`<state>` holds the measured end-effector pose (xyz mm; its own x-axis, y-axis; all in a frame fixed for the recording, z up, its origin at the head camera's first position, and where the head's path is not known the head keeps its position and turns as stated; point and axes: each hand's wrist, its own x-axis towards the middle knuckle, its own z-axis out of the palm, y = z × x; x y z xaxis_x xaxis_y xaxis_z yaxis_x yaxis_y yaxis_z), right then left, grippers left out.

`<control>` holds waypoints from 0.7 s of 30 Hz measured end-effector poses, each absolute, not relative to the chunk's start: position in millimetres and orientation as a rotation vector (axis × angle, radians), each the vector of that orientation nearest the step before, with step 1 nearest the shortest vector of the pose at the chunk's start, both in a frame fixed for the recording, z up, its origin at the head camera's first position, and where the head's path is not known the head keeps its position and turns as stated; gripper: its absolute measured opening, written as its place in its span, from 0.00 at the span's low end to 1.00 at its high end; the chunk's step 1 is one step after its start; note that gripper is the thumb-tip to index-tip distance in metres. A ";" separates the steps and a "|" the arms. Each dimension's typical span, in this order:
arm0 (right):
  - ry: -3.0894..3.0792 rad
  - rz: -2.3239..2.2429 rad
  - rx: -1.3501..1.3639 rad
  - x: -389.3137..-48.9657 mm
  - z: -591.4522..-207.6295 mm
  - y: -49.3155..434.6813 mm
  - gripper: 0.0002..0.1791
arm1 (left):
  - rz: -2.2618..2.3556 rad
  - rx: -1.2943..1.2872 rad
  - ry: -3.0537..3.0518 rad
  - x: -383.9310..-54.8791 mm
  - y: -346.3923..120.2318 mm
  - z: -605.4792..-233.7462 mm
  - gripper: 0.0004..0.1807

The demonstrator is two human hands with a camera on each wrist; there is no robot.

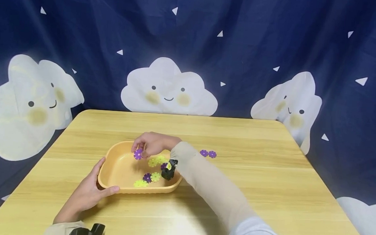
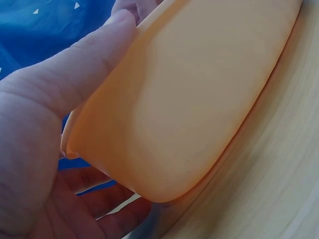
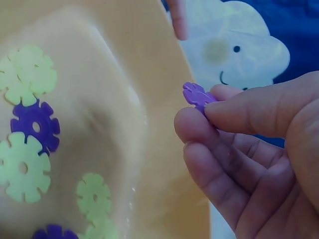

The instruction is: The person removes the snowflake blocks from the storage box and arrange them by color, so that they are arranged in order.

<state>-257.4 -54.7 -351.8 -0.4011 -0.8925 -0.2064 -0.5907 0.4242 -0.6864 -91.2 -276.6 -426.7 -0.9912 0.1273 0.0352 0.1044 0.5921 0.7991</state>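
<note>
An orange plastic basin [image 1: 121,179] stands on the table. At its left end, my left hand [image 1: 86,192] grips it, thumb along the near rim and fingers round the outer wall. The left wrist view shows that thumb [image 2: 84,62] against the basin's outside wall [image 2: 184,104]. Over the basin, my right hand [image 1: 154,144] pinches a purple snowflake disc [image 1: 138,154] between thumb and fingertips. Inside lie several yellow and dark purple snowflake discs, among them a yellow disc [image 3: 23,167] and a dark purple disc [image 3: 36,125] that touch, and another yellow disc [image 3: 93,195].
Two purple snowflake discs [image 1: 208,153] lie side by side on the wooden table [image 1: 251,191], right of the basin. Behind the table hangs a dark blue curtain [image 1: 236,56] with printed clouds. The right forearm [image 1: 210,182] reaches across the basin's right end.
</note>
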 end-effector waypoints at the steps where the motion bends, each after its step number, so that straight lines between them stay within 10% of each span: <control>1: 2.127 -0.723 -1.241 -257.6 -350.9 -51.3 0.21 | 1.400 0.202 2.775 -91.0 -276.4 -426.8 0.61; 21: 2.225 -0.898 -1.165 -265.1 -343.3 11.6 0.19 | 1.346 0.164 2.799 -90.2 -275.5 -422.9 0.63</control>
